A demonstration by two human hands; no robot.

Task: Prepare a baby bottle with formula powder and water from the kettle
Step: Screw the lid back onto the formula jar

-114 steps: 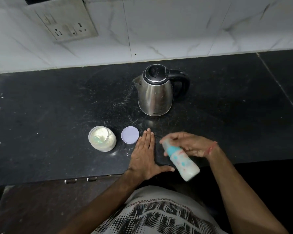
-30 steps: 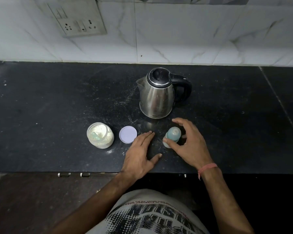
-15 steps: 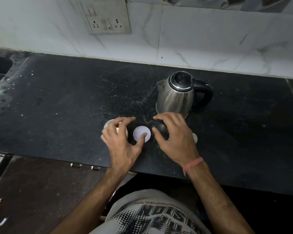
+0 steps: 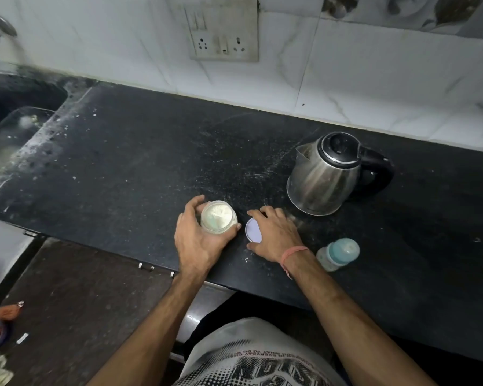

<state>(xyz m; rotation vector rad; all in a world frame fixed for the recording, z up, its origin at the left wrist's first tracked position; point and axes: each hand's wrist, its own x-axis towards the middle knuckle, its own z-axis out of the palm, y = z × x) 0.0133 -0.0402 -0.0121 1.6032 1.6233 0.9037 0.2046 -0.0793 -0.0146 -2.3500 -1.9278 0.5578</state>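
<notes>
1. The left hand grips the open powder jar, fingers curled round it.
2. The right hand pinches the jar's white lid on the black countertop.
3. The baby bottle stands just right of that wrist; the steel kettle stands behind.

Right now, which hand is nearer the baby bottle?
Right. The right hand lies over the jar lid, just left of the baby bottle; the left hand grips the powder jar, farther left.
</notes>
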